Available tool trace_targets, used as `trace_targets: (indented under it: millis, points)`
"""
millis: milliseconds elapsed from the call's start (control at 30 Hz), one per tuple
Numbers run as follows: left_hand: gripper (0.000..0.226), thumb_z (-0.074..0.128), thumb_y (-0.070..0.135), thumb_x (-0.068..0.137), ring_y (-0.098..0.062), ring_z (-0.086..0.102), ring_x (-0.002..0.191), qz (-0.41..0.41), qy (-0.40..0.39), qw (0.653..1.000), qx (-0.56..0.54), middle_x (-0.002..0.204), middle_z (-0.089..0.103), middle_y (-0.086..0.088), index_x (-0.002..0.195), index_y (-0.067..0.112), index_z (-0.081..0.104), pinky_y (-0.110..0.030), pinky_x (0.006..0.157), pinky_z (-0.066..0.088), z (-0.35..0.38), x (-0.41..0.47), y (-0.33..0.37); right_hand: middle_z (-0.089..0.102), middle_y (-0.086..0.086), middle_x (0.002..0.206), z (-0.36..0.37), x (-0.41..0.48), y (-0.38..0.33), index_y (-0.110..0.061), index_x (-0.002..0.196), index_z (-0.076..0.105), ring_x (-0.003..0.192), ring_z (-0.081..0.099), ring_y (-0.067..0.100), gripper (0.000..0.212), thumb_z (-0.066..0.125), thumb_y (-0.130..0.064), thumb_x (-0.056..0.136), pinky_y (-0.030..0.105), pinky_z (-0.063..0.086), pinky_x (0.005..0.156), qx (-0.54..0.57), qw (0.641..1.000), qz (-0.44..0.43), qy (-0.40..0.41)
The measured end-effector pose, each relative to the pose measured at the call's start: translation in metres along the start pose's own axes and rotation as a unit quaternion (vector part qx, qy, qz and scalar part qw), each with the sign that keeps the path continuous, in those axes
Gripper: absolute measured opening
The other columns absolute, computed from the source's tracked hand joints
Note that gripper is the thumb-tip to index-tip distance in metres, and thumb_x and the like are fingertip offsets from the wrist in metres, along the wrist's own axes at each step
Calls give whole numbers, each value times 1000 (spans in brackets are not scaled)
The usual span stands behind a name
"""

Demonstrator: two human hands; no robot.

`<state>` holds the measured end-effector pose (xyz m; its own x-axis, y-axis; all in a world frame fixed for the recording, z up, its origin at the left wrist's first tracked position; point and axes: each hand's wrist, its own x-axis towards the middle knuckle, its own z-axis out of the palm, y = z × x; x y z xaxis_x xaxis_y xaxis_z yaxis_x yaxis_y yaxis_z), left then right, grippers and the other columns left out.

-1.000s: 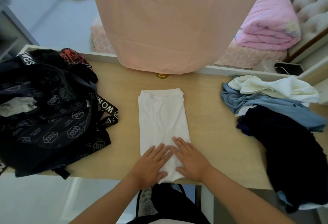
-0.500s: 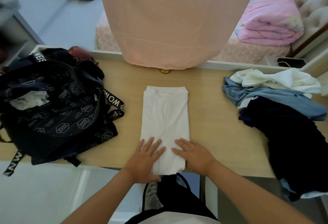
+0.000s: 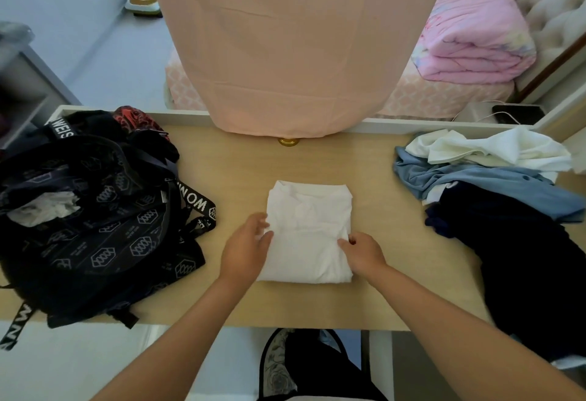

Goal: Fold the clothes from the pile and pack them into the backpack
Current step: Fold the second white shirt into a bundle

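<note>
Spanning the middle of the frame, the pale wooden bench (image 3: pixel 241 162) carries everything you are working with. A peach cloth (image 3: pixel 295 45) hangs over its far edge at upper centre. The black patterned backpack (image 3: pixel 104 242) slumps open at the left, a crumpled white garment (image 3: pixel 47 210) showing inside it. The pile (image 3: pixel 513 242) of unfolded clothes, white, blue and dark navy, sprawls at the right and spills over the near edge. At centre lies the folded white shirt (image 3: pixel 309 229), a squarish packet, well apart from both backpack and pile. Your left hand (image 3: pixel 245 250) meets its left edge, thumb on the cloth; motion blur hides whether those fingers (image 3: pixel 257 221) grip. Your right hand (image 3: pixel 364 254) has its fingers curled, pinching the shirt's right edge.
</note>
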<state>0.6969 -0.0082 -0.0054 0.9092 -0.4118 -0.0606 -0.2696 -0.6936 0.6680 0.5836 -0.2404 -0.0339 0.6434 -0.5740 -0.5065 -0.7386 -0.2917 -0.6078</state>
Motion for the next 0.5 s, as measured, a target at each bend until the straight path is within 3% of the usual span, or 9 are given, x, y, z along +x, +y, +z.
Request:
trace_targets:
  millis: [100,167,200,267,333,400,467,500]
  points:
    - [38,65,24,90,-21,49,120,193,49,974,109,130,56,2,126,21,56,-38,102,37,22,3,10,65,7,95,5,12,4,-14,80,57,87,60,26,23,51,-29,97,30,41,65,-39,997,70,12]
    - [37,56,36,92,-24,49,125,302,-25,935,183,136,54,-1,127,24,57,-41,107,34,40,3,9,66,11,113,7,16,5,-9,101,62,99,62,29,25,45,-27,97,30,47,76,-53,994,96,21]
    - [44,49,44,92,-25,47,130,314,-74,920,221,140,52,-2,131,25,56,-44,111,32,47,4,6,63,12,120,7,15,4,-7,112,61,106,62,30,28,44,-24,97,31,47,80,-61,993,99,30]
    - [63,37,56,91,-26,39,137,264,-172,914,256,150,41,-3,146,24,42,-48,116,26,58,5,-1,56,11,127,7,10,-1,-10,126,51,111,59,31,33,46,-20,94,32,46,83,-90,991,83,45]
    - [76,35,61,89,-26,44,130,222,-197,926,232,146,44,-4,151,18,34,-45,114,28,64,9,-4,48,8,134,7,7,-5,-17,138,40,116,54,29,54,53,-22,86,37,47,91,-137,989,11,54]
    - [72,45,62,83,-26,55,106,260,-176,922,226,120,58,-3,136,15,53,-42,100,42,69,19,-3,38,7,145,7,7,-6,-20,150,29,128,44,28,78,58,-34,79,42,39,104,-211,968,-118,64]
    - [53,57,60,76,-25,51,98,309,-165,913,210,108,56,-1,111,21,65,-42,93,46,70,34,2,34,5,150,7,14,-3,-24,150,32,135,37,26,79,55,-48,79,44,31,109,-289,925,-242,43]
    - [43,62,57,74,-25,48,103,328,-166,907,205,111,54,-1,102,24,66,-44,97,43,70,43,4,35,3,151,6,18,-2,-27,145,41,135,38,25,69,54,-53,82,45,30,109,-303,911,-279,17]
